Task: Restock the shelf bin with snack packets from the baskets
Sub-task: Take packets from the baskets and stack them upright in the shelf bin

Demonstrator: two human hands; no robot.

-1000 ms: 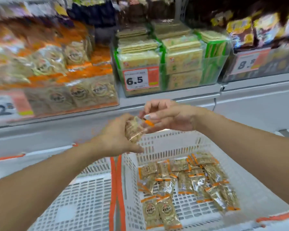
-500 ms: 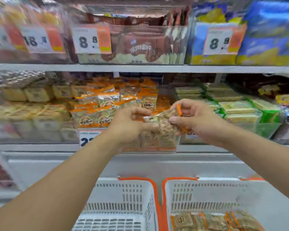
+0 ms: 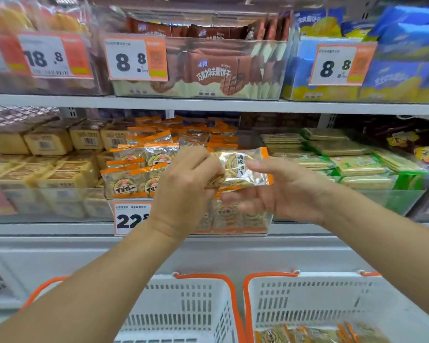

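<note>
A clear snack packet with orange ends is held up in front of the shelf bin, which is full of the same orange-edged packets. My left hand grips the packet's left end with curled fingers. My right hand pinches its right part, thumb on top and fingers beneath. Below, the right white basket with orange rim holds several more packets at the frame's bottom edge. The left white basket shows no packets.
A price tag reading 22 hangs on the bin's front. Yellow boxed snacks fill the bin to the left, green packs the bin to the right. The upper shelf carries brown and blue packs behind 8.8 tags.
Both hands have lifted the packet from above the right basket up to the shelf bin. The view has tilted up from the baskets to the shelves.
</note>
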